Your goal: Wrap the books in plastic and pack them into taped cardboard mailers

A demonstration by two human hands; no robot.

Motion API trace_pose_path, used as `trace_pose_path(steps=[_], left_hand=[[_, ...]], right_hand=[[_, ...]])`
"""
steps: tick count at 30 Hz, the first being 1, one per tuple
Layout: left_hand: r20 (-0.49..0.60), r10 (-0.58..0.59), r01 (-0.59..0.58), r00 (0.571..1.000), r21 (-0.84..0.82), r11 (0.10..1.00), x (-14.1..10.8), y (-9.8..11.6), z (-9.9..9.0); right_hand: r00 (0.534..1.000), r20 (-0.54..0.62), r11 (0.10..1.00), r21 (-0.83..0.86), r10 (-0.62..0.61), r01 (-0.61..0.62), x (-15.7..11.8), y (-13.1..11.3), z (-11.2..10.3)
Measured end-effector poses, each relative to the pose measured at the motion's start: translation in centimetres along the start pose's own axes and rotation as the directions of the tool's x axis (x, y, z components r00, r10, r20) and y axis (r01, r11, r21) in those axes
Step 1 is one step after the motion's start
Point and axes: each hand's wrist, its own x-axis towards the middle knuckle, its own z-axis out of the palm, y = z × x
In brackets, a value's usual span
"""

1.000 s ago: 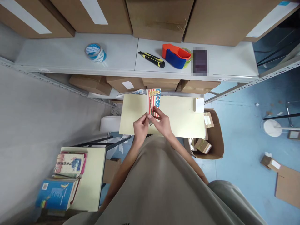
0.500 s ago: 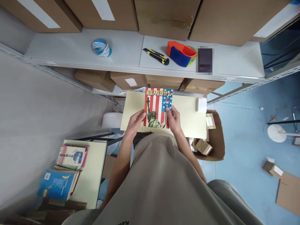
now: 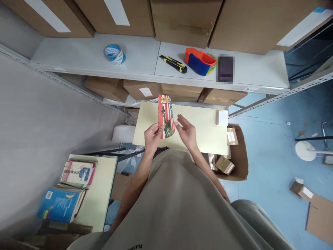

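A book (image 3: 165, 117) with red and white stripes and a green statue on its cover is up above the pale yellow table (image 3: 200, 133). My left hand (image 3: 153, 136) grips its lower left edge, thumb on the front. The book is turned partly sideways, and its right side looks curved. Just right of it, my right hand (image 3: 186, 131) is open, fingers apart and holding nothing; a small gap seems to separate it from the book.
On the grey shelf (image 3: 140, 59) lie a tape roll (image 3: 114, 54), a utility knife (image 3: 173, 64) and a red-blue tape dispenser (image 3: 200, 61). A white box (image 3: 222, 118) stands at the table's right, by a large carton (image 3: 240, 152). Books (image 3: 61, 205) lie on a side table at left.
My right hand has let go of the book and opened beside it. The book, held by my left hand, has turned from facing me flat to partly sideways.
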Motion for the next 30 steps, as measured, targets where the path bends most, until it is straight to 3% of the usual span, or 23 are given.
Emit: trace_pose_path(steps=[4,8,11,13,14,18,20,26,30], left_hand=[[0.117,0.040,-0.063,0.992,0.203,0.977,-1.7,0.1,1.8],[0.246,0.028,-0.088,0.969,0.236,0.968,-2.3,0.7,2.3],[0.100,0.065,-0.083,0.993,0.187,0.979,-1.4,1.1,0.8],[-0.025,0.081,-0.077,0.996,0.138,0.987,-0.4,1.2,-0.7],[-0.034,0.064,-0.060,0.997,0.101,0.993,0.0,1.2,-1.3],[0.188,-0.109,0.120,0.976,-0.046,0.992,0.9,1.2,-2.9],[0.239,-0.167,0.189,0.957,-0.075,0.979,1.0,1.0,-2.8],[0.185,-0.194,0.206,0.963,-0.047,0.977,0.8,0.6,-1.3],[0.112,-0.084,0.087,0.990,-0.025,0.996,0.5,1.2,-0.1]], right_hand=[[1.000,0.027,0.998,-0.063,0.010,-0.008,-0.7,-0.4,1.7],[0.997,-0.074,0.993,-0.114,-0.013,0.005,0.4,-0.6,0.5],[0.999,-0.023,0.999,-0.021,-0.043,0.042,1.2,-0.7,-1.0],[1.000,0.011,0.998,0.067,-0.018,0.017,1.5,-0.8,-1.7],[1.000,0.022,0.994,0.111,0.006,-0.009,1.5,-0.9,-1.9],[0.997,0.051,0.969,0.237,0.056,-0.067,1.6,-0.4,-2.2],[0.996,0.061,0.964,0.254,0.060,-0.073,1.6,0.0,-2.3],[0.995,0.075,0.987,0.145,0.062,-0.072,1.8,1.1,-3.2],[0.996,-0.088,0.998,-0.050,-0.030,0.025,1.9,1.0,-3.3]])
